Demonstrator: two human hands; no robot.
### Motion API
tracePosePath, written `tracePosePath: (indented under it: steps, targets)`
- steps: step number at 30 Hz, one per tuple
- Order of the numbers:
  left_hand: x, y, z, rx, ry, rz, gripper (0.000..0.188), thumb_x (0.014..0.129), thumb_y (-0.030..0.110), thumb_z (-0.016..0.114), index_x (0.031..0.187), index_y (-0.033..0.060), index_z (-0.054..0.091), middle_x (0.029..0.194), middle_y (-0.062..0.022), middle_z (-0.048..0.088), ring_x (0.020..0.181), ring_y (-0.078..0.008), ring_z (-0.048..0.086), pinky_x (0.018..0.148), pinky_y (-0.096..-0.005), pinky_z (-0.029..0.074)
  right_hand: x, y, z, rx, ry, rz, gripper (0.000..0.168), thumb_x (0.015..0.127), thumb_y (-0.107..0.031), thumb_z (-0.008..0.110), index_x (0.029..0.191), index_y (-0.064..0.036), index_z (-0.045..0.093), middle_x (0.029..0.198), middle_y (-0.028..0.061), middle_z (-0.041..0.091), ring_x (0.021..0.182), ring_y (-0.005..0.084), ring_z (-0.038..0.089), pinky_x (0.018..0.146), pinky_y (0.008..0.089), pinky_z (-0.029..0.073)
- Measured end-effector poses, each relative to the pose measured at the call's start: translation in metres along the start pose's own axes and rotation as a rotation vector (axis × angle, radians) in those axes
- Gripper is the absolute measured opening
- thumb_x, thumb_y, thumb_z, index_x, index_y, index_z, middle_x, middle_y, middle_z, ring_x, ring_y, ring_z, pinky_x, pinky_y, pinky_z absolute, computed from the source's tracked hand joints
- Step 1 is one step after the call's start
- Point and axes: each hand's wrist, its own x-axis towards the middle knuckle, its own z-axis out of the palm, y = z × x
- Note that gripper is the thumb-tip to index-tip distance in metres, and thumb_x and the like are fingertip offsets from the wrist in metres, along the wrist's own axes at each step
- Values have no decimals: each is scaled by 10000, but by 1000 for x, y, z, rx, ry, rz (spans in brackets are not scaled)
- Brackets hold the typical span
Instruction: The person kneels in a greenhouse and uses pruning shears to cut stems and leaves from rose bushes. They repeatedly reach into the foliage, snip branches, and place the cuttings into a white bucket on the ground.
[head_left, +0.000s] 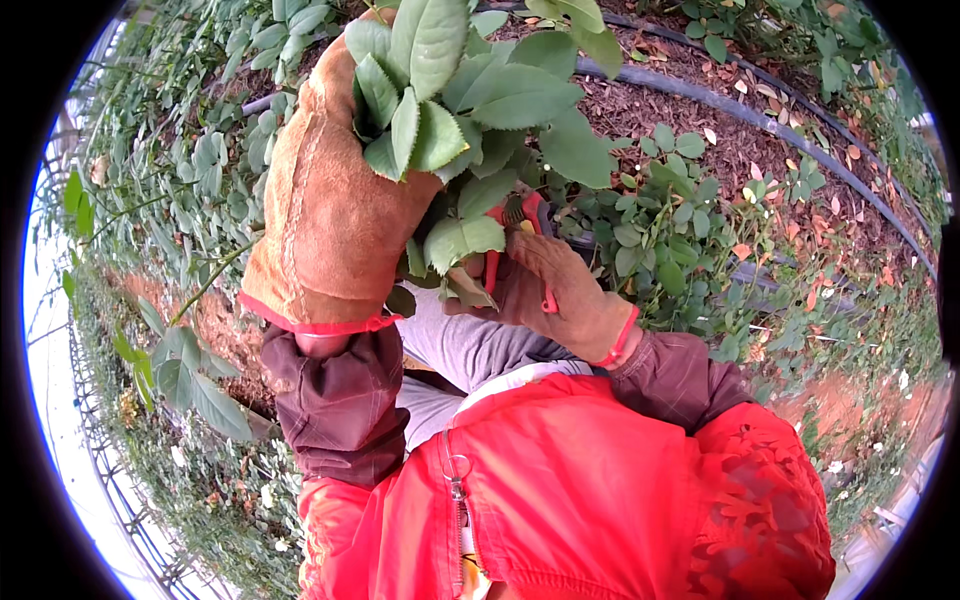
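Observation:
My left hand (337, 202), in a tan leather work glove with red trim, is closed around a bunch of leafy rose stems (517, 94). Broad green leaves cover its fingers and hide the stems inside the grip. Just below and right of the bunch, my right hand (574, 296) wears a matching glove and grips red-handled pruning shears (491, 271). Leaves hide the blades, so what lies between them cannot be seen. Some lower leaves (465, 240) hang in front of the shears and the fingers of my right hand.
Black irrigation pipes (697, 94) curve across mulch strewn with dry leaves (742, 251). Low rose bushes (667, 225) grow close on the right, and dense foliage (202, 165) fills the left. One leafy shoot (217, 274) reaches toward my left wrist. Greenhouse framing (112, 480) shows at the left rim.

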Motion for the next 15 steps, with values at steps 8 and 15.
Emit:
tracePosePath:
  steps: [8, 15]
  targets:
    - [21, -88, 11, 44, -155, 9, 586, 699, 108, 857, 1231, 31, 624, 1149, -173, 682, 1027, -359, 670, 895, -431, 536, 2, 38, -82, -31, -196, -41, 360, 1076, -282, 460, 1354, -55, 476, 1189, 122, 620, 1052, 280, 646, 1095, 551, 447]
    - [13, -29, -13, -43, -124, -308, 607, 808, 153, 817, 1347, 45, 560, 1246, -109, 656, 1111, -230, 641, 922, -407, 530, 27, 57, -92, 327, -492, -97, 365, 1075, -319, 466, 1355, -88, 499, 1265, 152, 615, 1096, 290, 651, 1077, 521, 478]
